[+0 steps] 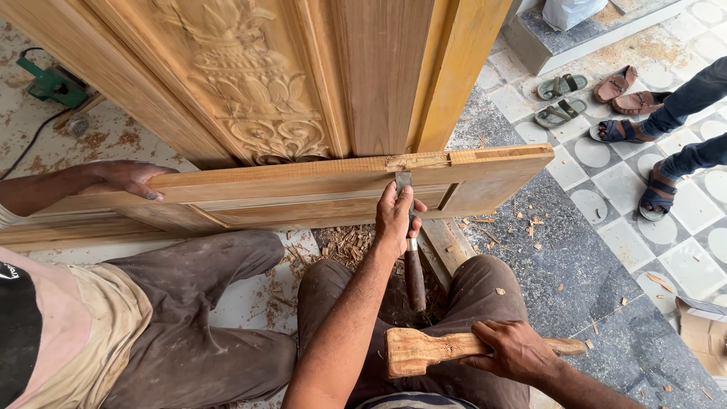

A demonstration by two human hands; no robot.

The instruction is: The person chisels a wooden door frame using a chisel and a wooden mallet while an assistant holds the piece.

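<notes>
Nearest, the right hand [515,350] is wrapped tight around the handle of a wooden mallet [428,351], whose blocky head points left and lies across the person's lap. Just beyond it, the left hand [395,218] reaches forward with fingers curled around the metal shank of a chisel [413,261]; its dark wooden handle hangs down toward the lap, and the blade tip sits against the top edge of a door panel [318,189] standing on its long edge, right where a shallow notch [418,160] has been cut into the wood. Wood chips [350,244] are heaped on the floor under the panel and scattered to the right over the grey stone. On the near left sits a co-worker in dusty grey trousers, whose hand [129,178] rests flat on the left part of the panel's top edge. Behind the panel leans a carved door [250,91] with a floral relief. Far left, a green power tool [53,83] lies on the dusty floor. Far right, sandals [562,86] lie on patterned tiles beside another person's sandalled feet [655,193]
</notes>
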